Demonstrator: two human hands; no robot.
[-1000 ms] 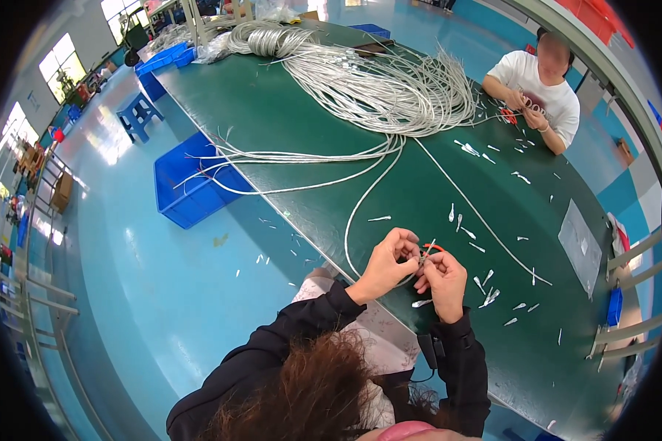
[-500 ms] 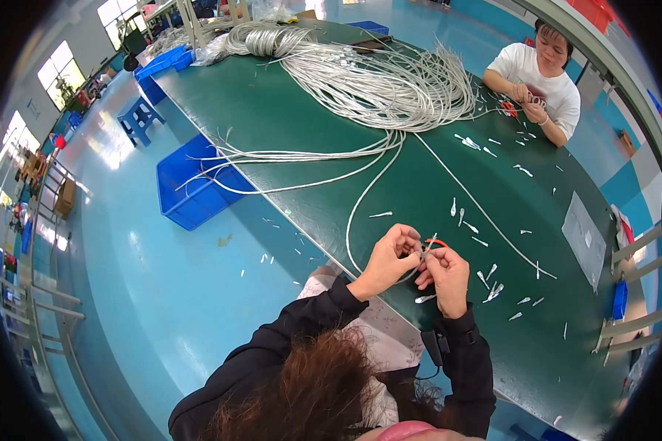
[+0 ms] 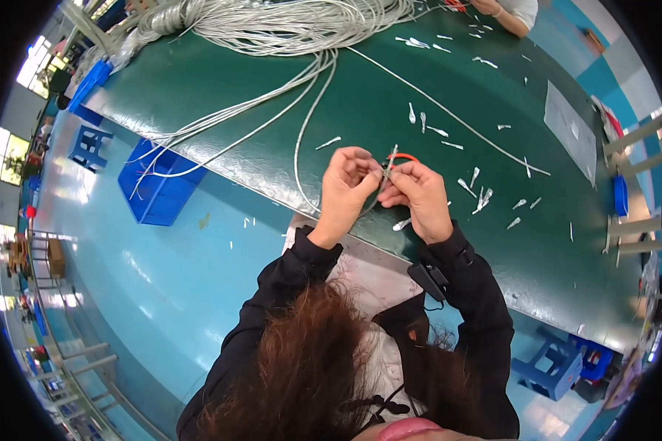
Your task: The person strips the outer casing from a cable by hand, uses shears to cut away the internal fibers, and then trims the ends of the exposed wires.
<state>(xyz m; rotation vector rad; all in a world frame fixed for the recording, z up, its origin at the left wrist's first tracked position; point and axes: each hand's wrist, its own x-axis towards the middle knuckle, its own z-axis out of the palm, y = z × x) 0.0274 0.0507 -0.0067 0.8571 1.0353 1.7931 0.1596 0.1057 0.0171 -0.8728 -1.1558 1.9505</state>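
Observation:
Both my hands meet above the near edge of a dark green table [image 3: 272,95]. My left hand [image 3: 349,184] pinches the end of a grey-white cable [image 3: 299,140] that runs away up the table to a big tangle of cables [image 3: 287,22]. My right hand [image 3: 419,198] grips a small red-handled cutter [image 3: 399,158], its jaws at the cable end between my fingers. Short white cable offcuts [image 3: 478,192] lie on the table just right of my hands.
A blue crate [image 3: 158,191] and a blue stool [image 3: 88,143] stand on the blue floor to the left. Another person's forearm [image 3: 504,13] rests at the table's far end. A clear plastic sheet [image 3: 570,128] lies at right. A second blue stool [image 3: 559,364] is lower right.
The view has closed in on my hands and tilted down, so the person at the far end is mostly out of frame. My hands stay together on the cable end.

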